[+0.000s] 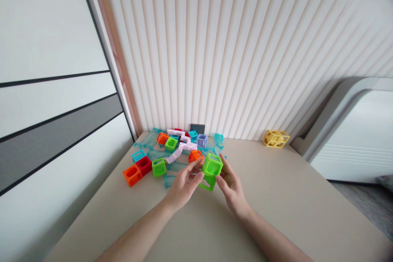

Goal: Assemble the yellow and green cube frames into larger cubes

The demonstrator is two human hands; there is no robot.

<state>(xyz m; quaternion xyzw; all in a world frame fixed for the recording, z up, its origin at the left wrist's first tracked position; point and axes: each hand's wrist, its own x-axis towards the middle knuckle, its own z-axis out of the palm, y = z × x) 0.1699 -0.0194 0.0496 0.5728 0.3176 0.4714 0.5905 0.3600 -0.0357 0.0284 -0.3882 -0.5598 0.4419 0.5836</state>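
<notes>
Both hands meet over the middle of the beige table [276, 196], holding two green cubes [211, 170] stacked one on the other, just in front of the pile. The left hand [184, 184] has its fingers curled against the left side of the cubes, and the right hand [231, 184] presses fingers and thumb on the right side, so the pair is clamped between them. The two seem joined or nearly so, which looks like an early stage: most of the pile [175, 149] lies loose behind, with orange, red, green, blue and purple cubes, a white zigzag strip and clear teal pieces. The cubes are hollow, open-sided, smooth glossy plastic with rounded edges. A yellow cage-like cube [275, 138] sits well apart by the ribbed wall [245, 49].
</notes>
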